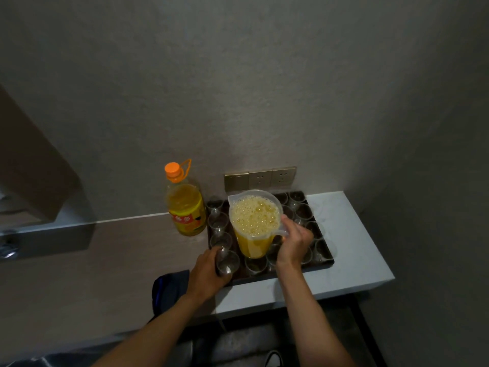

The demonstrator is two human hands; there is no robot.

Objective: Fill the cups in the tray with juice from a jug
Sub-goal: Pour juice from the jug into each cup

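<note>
Gripping the jug [253, 229] by its handle, our right hand [293, 243] holds it above the tray [328, 256]. Our left hand [209, 274], fingers curled, holds a clear cup [227, 262] at the tray's 7 o'clock corner.

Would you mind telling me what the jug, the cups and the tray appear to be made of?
Jug: probably translucent plastic with a slightly frosted finish; the orange juice shows cloudy through its wall.
Cups: clear and glossy, with bright glints on the rims; whether thin plastic or glass is hard to tell.
Tray: dark and rigid with a raised rim; material unclear, possibly plastic or coated metal.
</note>
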